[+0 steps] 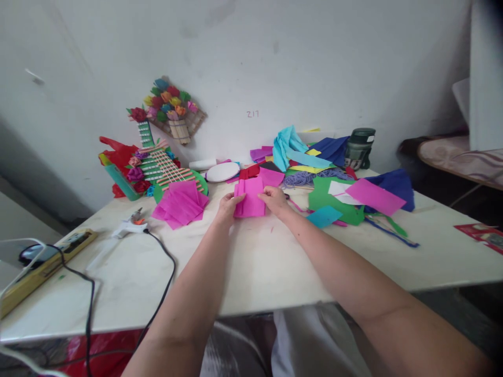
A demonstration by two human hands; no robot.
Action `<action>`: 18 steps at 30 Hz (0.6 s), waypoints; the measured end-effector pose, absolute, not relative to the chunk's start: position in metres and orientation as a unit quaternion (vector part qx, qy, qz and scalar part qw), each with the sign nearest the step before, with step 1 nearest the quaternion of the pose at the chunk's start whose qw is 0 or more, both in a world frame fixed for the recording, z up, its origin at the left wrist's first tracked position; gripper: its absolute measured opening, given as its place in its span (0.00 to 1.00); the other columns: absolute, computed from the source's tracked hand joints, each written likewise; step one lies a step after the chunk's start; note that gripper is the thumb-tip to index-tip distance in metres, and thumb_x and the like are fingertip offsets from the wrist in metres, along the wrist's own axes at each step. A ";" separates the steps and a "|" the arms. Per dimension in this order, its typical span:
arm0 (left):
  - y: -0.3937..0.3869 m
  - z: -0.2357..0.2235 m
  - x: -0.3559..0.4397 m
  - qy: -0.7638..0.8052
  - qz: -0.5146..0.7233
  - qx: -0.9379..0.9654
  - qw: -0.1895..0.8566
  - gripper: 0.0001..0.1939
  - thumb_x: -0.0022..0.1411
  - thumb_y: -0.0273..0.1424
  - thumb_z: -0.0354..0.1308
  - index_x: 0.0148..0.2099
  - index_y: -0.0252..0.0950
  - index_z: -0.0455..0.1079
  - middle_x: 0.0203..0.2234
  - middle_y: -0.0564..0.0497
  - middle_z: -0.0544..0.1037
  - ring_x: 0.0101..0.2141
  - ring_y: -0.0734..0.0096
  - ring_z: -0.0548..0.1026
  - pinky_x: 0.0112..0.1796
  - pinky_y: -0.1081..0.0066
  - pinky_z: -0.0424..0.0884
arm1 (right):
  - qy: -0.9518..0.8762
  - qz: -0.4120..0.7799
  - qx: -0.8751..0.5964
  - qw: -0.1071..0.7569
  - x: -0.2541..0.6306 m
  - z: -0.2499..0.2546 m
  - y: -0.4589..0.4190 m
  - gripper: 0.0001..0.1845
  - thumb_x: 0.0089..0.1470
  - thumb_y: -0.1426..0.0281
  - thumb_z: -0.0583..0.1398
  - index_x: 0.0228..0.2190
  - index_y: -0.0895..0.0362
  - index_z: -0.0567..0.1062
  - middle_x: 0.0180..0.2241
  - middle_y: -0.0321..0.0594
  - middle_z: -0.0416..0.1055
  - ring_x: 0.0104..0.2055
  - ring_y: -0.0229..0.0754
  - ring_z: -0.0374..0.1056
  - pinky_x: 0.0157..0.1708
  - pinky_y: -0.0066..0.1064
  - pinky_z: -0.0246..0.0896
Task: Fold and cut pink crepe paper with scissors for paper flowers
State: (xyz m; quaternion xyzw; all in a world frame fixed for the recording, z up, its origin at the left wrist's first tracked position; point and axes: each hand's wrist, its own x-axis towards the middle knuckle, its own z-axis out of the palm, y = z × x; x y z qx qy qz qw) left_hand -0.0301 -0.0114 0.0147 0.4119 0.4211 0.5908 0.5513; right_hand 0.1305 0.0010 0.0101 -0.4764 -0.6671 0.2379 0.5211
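Note:
Between my hands is a piece of pink crepe paper (253, 198), with narrow upright folds along its left part. My left hand (228, 205) pinches its left edge, thumb lying over the folds. The right edge is pinched by thumb and fingers of my right hand (274, 199). To the left lies a fanned stack of pink paper pieces (181, 204). Right of my right hand spread green paper (334, 201), a blue paper piece (324, 216) and a pink sheet (376, 196).
A glue gun (131, 226) with a black cord and a power strip (49, 267) occupy the left side. Behind stand a paper-flower guitar craft (151, 162), a white disc (222, 172), purple yarn (304, 179), crumpled light-blue paper (286, 146) and a dark bottle (359, 149).

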 end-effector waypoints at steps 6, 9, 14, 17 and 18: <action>-0.002 0.008 -0.040 0.446 0.596 0.404 0.532 0.11 0.36 0.30 0.63 0.26 0.32 0.66 0.15 0.55 0.68 0.17 0.77 0.66 0.20 0.76 0.60 | -0.661 0.229 -0.484 0.525 0.132 0.007 0.005 0.11 0.39 0.66 0.56 0.13 0.55 0.58 0.14 0.29 0.53 0.21 0.34 0.51 0.22 0.26 0.45; -0.005 0.013 -0.040 0.472 0.562 0.397 0.552 0.11 0.40 0.34 0.60 0.26 0.33 0.65 0.14 0.56 0.67 0.15 0.78 0.64 0.17 0.76 0.56 | -0.663 0.222 -0.493 0.519 0.132 0.006 0.006 0.11 0.39 0.66 0.55 0.13 0.55 0.59 0.14 0.29 0.54 0.21 0.34 0.51 0.22 0.26 0.45; -0.017 0.021 -0.033 0.455 0.540 0.460 0.539 0.30 0.38 0.36 0.67 0.46 0.36 0.66 0.24 0.52 0.74 0.22 0.74 0.71 0.22 0.75 0.63 | -0.669 0.215 -0.496 0.511 0.132 0.006 0.005 0.12 0.40 0.65 0.55 0.14 0.55 0.59 0.14 0.29 0.53 0.21 0.34 0.51 0.23 0.27 0.45; -0.019 0.020 -0.030 0.464 0.528 0.465 0.538 0.36 0.36 0.32 0.69 0.51 0.35 0.64 0.26 0.50 0.75 0.23 0.71 0.73 0.23 0.75 0.64 | -0.674 0.219 -0.487 0.510 0.132 0.006 0.003 0.12 0.39 0.65 0.55 0.13 0.55 0.58 0.14 0.29 0.53 0.21 0.34 0.51 0.23 0.27 0.45; -0.019 0.020 -0.030 0.461 0.529 0.461 0.543 0.36 0.36 0.31 0.70 0.50 0.34 0.64 0.26 0.49 0.75 0.24 0.71 0.74 0.23 0.75 0.65 | -0.675 0.221 -0.484 0.511 0.132 0.007 0.003 0.12 0.39 0.65 0.55 0.13 0.55 0.57 0.14 0.29 0.52 0.21 0.34 0.51 0.23 0.27 0.45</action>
